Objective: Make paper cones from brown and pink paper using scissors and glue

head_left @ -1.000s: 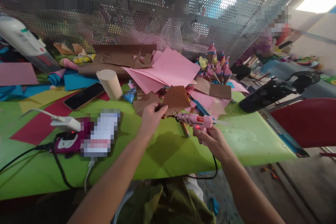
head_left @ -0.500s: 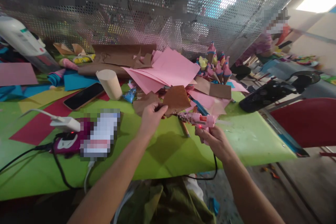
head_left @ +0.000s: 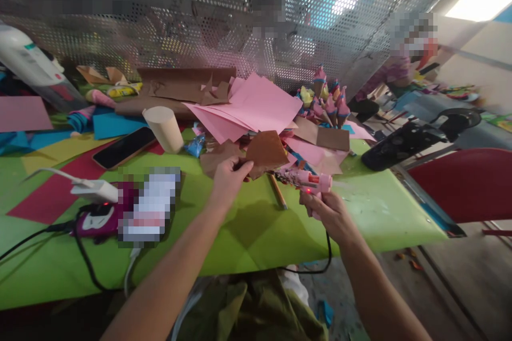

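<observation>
My left hand (head_left: 232,173) pinches the left edge of a brown paper piece (head_left: 267,152), held up above the green table (head_left: 240,245). My right hand (head_left: 326,210) is wrapped round the handle of a pink hot glue gun (head_left: 306,181), whose red light glows. Its nozzle points left and lies close to the paper's lower right edge; whether they touch I cannot tell. Beneath the nozzle a pencil (head_left: 278,192) rests on the table. Another brown paper piece (head_left: 218,159) lies just behind my left hand.
Pink sheets (head_left: 260,104), a cardboard tube (head_left: 164,129) and small pink paper cones (head_left: 330,104) stand or lie behind. To the left are a dark phone (head_left: 124,148), a lit phone (head_left: 152,205) and a purple power strip (head_left: 100,218). A black bottle (head_left: 394,146) lies right.
The glue gun has shifted slightly right, away from the paper's lower edge. The whole view has drifted a little; both hands keep their holds.
</observation>
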